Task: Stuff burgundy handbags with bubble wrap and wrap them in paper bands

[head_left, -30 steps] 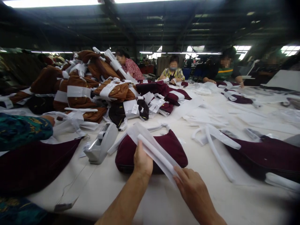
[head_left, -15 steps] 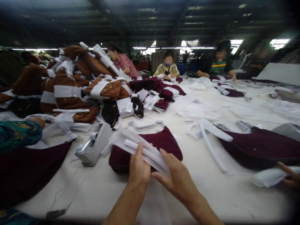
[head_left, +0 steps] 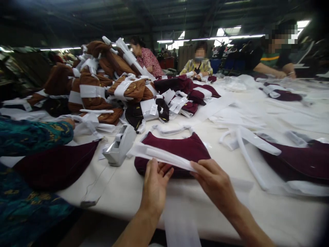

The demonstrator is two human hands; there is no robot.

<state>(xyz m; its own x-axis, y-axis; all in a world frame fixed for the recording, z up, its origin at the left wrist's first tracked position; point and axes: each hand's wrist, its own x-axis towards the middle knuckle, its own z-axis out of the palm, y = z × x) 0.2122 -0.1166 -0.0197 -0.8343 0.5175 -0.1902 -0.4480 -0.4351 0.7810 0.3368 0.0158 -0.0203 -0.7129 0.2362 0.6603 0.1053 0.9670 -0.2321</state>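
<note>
Right hand: thumb and fingers pinched on the right end of a long, folded, translucent white paper strip. Left hand: half open, fingers loosely curled below the strip; contact unclear. Maroon fabric shoulder bag lies just beyond, on the white desk.
</note>
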